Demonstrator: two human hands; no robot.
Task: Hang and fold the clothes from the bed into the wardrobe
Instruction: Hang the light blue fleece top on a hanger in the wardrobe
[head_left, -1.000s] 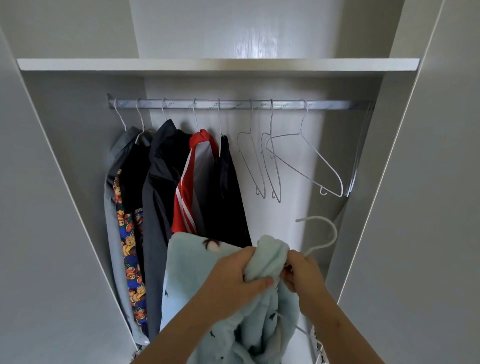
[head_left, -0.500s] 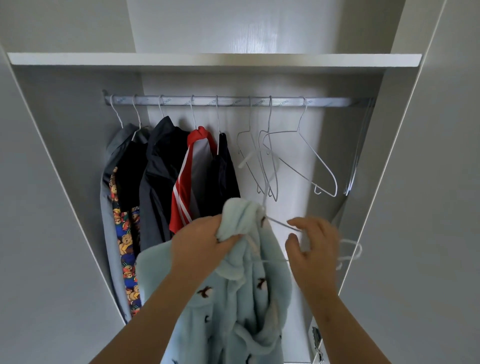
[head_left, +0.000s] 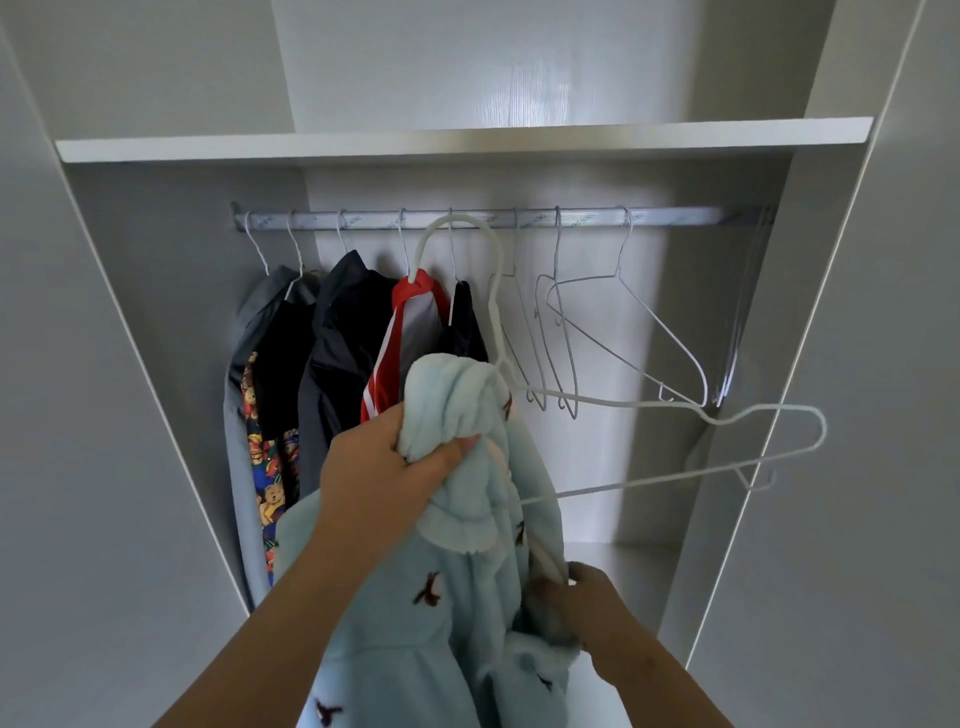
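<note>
Pale blue fleece fills the foreground of an open grey wardrobe (head_left: 156, 312). On the left of the rail (head_left: 675, 215), under the shelf (head_left: 467, 143), hang a grey jacket (head_left: 239, 467), a bear-print garment (head_left: 265, 499), a dark jacket (head_left: 337, 353) and a red-and-white top (head_left: 410, 312). In front of them the left hand (head_left: 384, 478) grips the bunched top of the fleece garment (head_left: 415, 623), thumb and fingers curled round the cloth; the rest hangs below the grip. A white hanger (head_left: 822, 431) rises from the bunched fabric beside that hand, its hook up near the rail, one arm jutting bare to the right. Lower down, the right hand (head_left: 597, 608) pinches the fleece where the hanger's other arm runs down into the cloth; whether it also holds the wire cannot be told. Empty wire hangers (head_left: 557, 249) hang on the rail's right half.
</note>
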